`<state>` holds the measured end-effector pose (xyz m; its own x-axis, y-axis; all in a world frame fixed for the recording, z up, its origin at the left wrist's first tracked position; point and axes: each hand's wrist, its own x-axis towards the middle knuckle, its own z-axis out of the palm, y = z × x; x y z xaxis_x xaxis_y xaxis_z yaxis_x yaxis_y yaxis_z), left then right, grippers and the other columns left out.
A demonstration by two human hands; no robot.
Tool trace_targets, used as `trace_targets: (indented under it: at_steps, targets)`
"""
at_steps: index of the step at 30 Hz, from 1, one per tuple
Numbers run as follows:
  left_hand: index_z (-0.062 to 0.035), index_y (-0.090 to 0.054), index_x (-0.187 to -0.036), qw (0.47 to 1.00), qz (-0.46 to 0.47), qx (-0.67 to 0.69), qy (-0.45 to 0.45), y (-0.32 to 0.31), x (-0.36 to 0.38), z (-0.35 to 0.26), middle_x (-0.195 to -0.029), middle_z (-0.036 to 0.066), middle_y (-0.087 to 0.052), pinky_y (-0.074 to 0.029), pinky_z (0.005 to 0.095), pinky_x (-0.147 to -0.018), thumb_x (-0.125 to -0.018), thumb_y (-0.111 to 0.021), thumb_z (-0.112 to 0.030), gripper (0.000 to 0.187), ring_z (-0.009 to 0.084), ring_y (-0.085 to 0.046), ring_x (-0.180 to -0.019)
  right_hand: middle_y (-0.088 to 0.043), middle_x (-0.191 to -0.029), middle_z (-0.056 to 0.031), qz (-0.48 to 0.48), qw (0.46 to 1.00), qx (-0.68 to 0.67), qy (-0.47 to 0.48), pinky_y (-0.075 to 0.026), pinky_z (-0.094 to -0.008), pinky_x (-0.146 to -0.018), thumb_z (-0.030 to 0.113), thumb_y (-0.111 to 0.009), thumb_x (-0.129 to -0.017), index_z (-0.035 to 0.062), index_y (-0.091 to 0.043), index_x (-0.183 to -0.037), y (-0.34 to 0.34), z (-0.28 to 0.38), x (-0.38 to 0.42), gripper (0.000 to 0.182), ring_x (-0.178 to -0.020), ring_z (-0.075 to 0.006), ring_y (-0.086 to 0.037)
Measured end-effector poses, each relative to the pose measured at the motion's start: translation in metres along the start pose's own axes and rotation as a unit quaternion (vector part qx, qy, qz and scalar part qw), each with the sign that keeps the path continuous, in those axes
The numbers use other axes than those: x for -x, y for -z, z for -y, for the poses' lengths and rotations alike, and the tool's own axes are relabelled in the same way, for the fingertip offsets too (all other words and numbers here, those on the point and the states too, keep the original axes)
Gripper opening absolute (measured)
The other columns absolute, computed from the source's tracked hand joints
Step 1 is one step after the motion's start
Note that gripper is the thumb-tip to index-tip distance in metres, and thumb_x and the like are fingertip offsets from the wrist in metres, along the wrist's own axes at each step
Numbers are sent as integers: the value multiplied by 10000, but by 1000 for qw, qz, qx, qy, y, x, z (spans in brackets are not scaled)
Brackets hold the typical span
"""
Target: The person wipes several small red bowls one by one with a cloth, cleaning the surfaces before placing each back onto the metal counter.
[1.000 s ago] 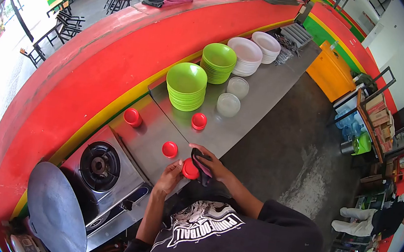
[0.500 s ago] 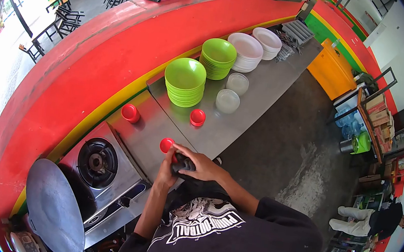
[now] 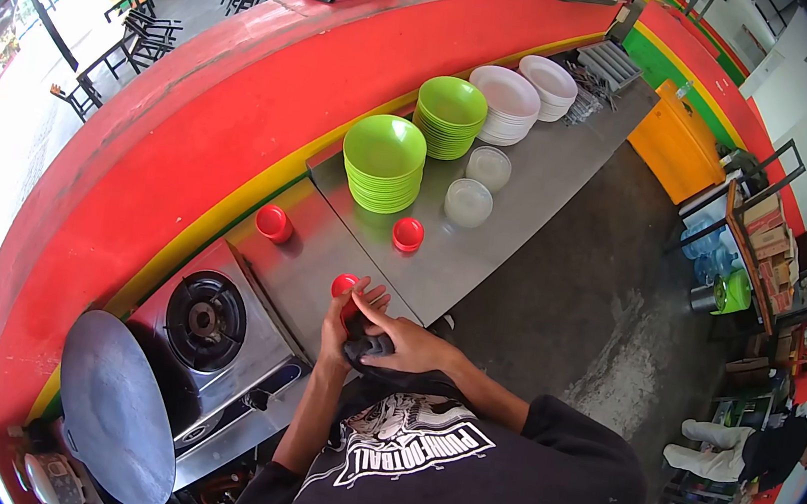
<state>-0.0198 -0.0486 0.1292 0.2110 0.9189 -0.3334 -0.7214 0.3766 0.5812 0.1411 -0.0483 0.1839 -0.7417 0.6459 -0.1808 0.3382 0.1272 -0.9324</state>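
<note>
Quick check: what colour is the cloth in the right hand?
The cloth looks black or very dark grey where it shows, best seen in the head view.

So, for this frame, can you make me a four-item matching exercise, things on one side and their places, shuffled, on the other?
Things:
1. Dark crumpled fabric cloth
2. Wide grey metal wok
3. Round lime-green bowls
4. Big orange box-shaped container

Places:
A. In stacks on the long steel counter
B. Past the counter's far end
C. Between the person's left hand and right hand
D. Tilted, beside the silver single-burner stove

Right pairs: 1-C, 2-D, 3-A, 4-B
</note>
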Motion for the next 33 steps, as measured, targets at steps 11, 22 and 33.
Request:
trace_targets:
  at_steps: [11,22,33]
  targets:
    - [44,-459,-1319,998,-35,-33,-40,-3,-7,-21,-1210,230,-587,-473,453,-1000,-950,-439,-359,547,358,-580,-1148,-610,-1091,-315,-111,993,-16,35,-484,-396,-871,197,-766,-822,63,-21,-1543,-21,27,-10,1045,-976,-413,-639]
    - [-11,-452,-1385,996,42,3,-77,-28,10,-9,-1363,174,-533,-366,350,-1091,-1002,-376,-456,593,265,-511,-1265,-630,-1149,-135,-372,913,-6,170,-428,-383,-1008,74,-762,-764,37,-535,-1275,-5,12,-29,560,-1075,-296,-611]
    - [-7,-524,-1368,929,0,-290,-229,-65,23,5,-1322,151,-580,-390,326,-1047,-941,-630,-187,475,183,-542,-1201,-610,-1083,-184,-485,869,72,62,-490,-393,-852,88,-772,-735,32,-475,-1222,-29,6,-3,574,-989,-365,-630]
